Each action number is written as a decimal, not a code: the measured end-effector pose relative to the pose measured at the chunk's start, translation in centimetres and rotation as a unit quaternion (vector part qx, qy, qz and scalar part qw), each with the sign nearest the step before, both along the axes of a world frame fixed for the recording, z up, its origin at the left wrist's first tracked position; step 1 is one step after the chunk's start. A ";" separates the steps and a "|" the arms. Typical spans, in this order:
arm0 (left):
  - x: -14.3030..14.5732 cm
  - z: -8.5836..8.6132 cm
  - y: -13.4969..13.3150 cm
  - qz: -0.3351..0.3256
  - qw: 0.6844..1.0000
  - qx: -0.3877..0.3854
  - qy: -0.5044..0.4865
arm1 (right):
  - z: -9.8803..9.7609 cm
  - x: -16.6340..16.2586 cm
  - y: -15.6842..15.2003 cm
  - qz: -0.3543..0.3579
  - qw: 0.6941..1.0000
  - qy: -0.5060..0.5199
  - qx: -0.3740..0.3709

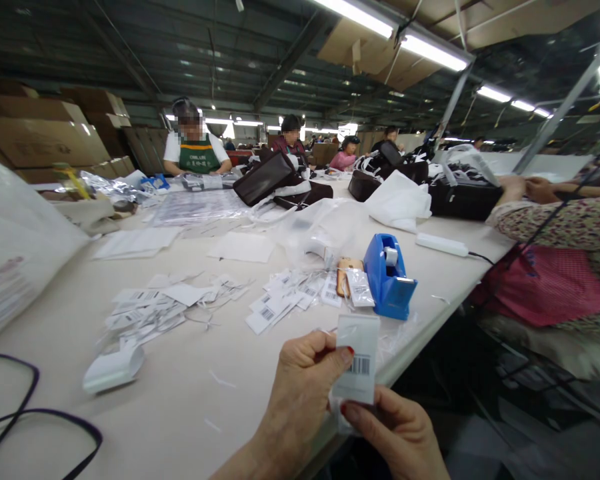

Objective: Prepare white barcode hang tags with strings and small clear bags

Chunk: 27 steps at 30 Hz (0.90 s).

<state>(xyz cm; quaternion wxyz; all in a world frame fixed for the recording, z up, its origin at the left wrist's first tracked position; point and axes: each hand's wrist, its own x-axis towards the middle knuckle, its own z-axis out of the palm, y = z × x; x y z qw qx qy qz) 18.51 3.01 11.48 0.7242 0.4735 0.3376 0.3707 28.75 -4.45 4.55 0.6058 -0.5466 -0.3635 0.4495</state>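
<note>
Between thumb and fingers, my left hand (300, 380) pinches a white barcode tag (359, 333) and keeps it upright near the table's front edge. My right hand (397, 427) is closed just below, its thumb and fingers on a small translucent plastic piece (347, 420) at the tag's lower end. Whether that piece is joined to the tag, I cannot tell. Beyond my hands lie loose barcode tags (280, 300) with strings, and a larger pile of tags (147, 310) is to the left. A blue tape dispenser (387, 277) stands behind the held tag.
A phone in a tan case (343, 279) lies partly under tags by the dispenser. Dark bags (265, 177) and white wrapping (400, 200) cover the far side. Black cords (35, 413) loop at front left. Co-workers sit across the table; a person's patterned sleeve (555, 217) is at right.
</note>
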 end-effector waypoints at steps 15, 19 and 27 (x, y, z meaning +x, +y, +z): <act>0.1 -0.4 -0.5 0.020 0.999 0.000 -0.036 | 0.2 -0.2 -0.3 -0.042 0.995 -0.096 0.005; 0.1 -0.6 -0.6 0.020 0.999 0.002 -0.030 | 0.4 -0.3 -0.4 -0.046 0.996 -0.080 0.013; 0.4 -0.7 -0.7 0.025 0.998 -0.024 -0.048 | 0.3 -0.1 -0.4 -0.031 0.999 -0.001 -0.017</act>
